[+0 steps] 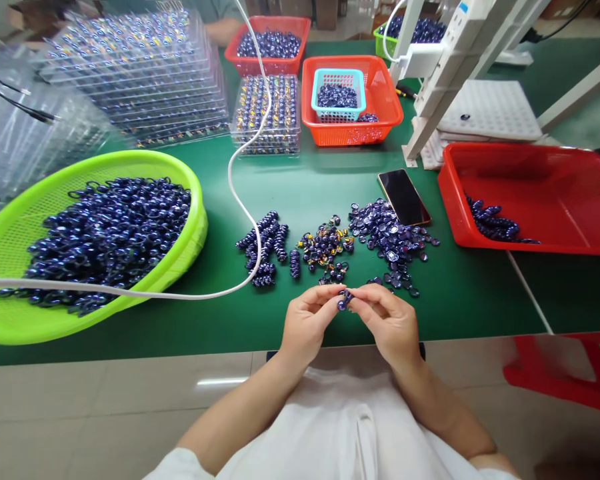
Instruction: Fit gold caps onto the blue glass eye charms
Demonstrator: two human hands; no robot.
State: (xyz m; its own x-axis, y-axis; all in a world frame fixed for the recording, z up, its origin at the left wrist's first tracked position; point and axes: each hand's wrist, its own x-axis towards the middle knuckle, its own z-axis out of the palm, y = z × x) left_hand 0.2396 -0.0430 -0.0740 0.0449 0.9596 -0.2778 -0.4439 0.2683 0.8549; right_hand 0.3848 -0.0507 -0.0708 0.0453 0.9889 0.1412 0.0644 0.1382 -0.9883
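Over the table's front edge, my left hand (305,321) and my right hand (391,323) meet, both with thumb and fingers pinched. Between their fingertips is a small shiny dark-blue metallic piece (345,301), rounded at its lower end; its exact kind is too small to make out. Just beyond my hands lies a pile of small blue parts with orange and yellow bits (326,245). Right of it spreads a heap of dark-blue caps (393,237). To the left are several stacked rows of blue ring-like pieces (266,243).
A green basket (197,220) of blue looped pieces fills the left. A white cable (233,180) hangs across it. A phone (405,197) touches the caps. Red trays (540,157) (313,137), stacked clear trays (145,100) and a metal post (437,87) stand around.
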